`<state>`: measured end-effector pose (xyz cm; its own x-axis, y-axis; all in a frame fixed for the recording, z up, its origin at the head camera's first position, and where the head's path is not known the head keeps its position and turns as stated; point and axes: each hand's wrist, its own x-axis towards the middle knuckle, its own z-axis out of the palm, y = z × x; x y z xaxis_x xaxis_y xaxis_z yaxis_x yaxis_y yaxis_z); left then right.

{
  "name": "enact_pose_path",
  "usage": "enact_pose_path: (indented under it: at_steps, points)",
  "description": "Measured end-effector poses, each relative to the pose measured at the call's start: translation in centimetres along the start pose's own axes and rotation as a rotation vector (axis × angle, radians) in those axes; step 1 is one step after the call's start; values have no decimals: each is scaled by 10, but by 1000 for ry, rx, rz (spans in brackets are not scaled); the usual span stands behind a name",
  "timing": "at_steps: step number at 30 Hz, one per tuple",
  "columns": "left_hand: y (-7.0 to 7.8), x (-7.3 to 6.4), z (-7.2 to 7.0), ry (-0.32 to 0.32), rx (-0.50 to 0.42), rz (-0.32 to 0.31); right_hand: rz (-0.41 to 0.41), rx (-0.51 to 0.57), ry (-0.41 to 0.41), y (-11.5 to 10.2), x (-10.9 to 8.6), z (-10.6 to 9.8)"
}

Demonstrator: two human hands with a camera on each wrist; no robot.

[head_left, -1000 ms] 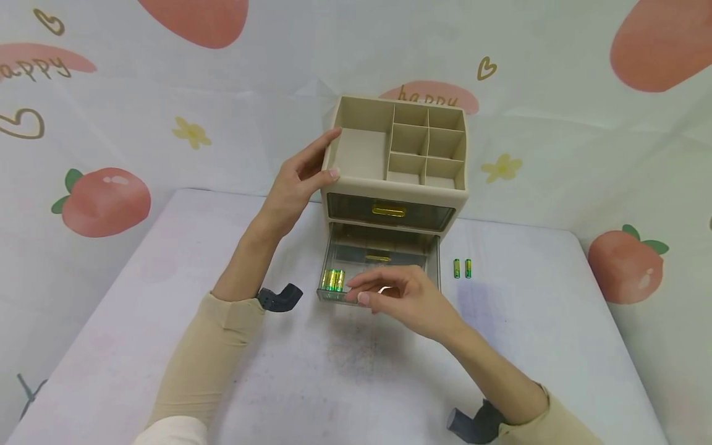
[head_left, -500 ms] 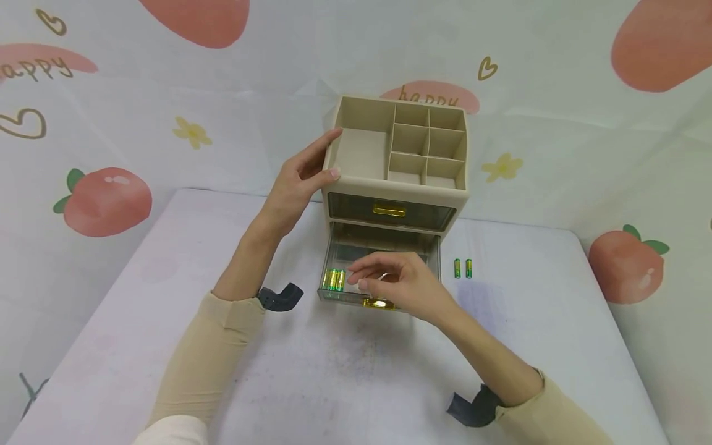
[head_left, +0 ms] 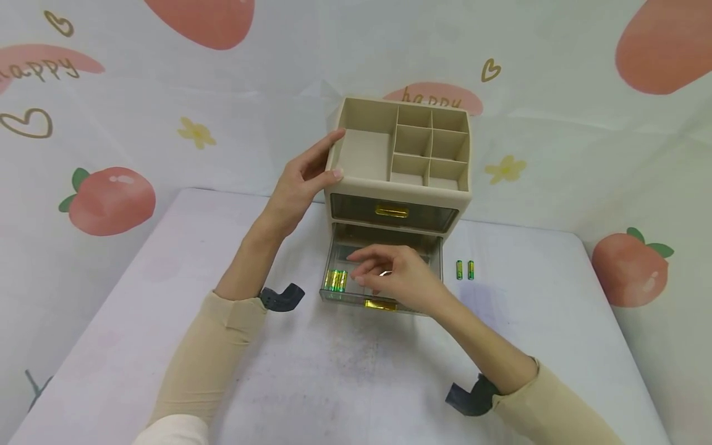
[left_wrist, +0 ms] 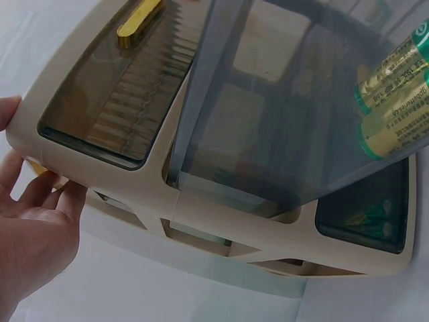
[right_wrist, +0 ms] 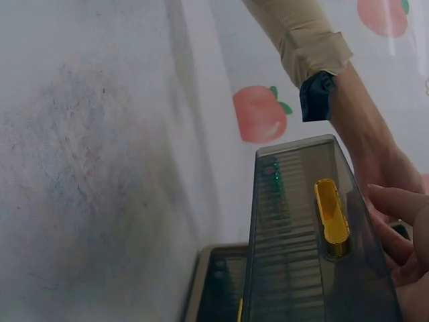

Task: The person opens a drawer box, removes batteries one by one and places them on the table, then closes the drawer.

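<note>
A beige desk organizer [head_left: 400, 188] has a see-through grey drawer [head_left: 381, 296] pulled out toward me. Several green and gold batteries [head_left: 336, 280] lie side by side in the drawer's front left corner, large in the left wrist view. My left hand [head_left: 297, 185] holds the organizer's left side, thumb near its front top edge. Over the drawer hangs my right hand [head_left: 403, 277], its fingers loosely bent beside the batteries. No object shows between them. In the right wrist view, right-hand fingers [right_wrist: 405, 215] appear behind the drawer's gold handle [right_wrist: 332, 215].
Two more batteries [head_left: 465, 270] stand apart on the white table [head_left: 267, 383], right of the organizer. A shut upper drawer [head_left: 392, 211] has a gold handle. Divided compartments [head_left: 430, 145] fill the organizer's top right. A printed backdrop [head_left: 267, 80] rises behind.
My right hand has moved slightly up and farther over the drawer, uncovering the gold handle on its front. My left hand keeps its place. The batteries lie as before.
</note>
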<state>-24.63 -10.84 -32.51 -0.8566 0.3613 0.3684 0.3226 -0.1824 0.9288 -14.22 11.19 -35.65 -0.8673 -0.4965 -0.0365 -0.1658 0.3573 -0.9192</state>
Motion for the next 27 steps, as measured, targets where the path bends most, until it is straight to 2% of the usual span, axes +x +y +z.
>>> enact_pose_path:
  at_steps: [6, 15, 20, 27]
  points:
    - [0, -1, 0, -4, -1, 17, 34, -51, -27, 2, 7, 2]
    - [0, 0, 1, -5, -2, 16, 76, -153, -72, 4, 16, 2]
    - [0, 1, 1, 1, -6, -7, 88, -200, -103, 5, 20, 2]
    - [-1, 1, -1, 0, 12, 9, 127, -248, -125, 7, 26, 4]
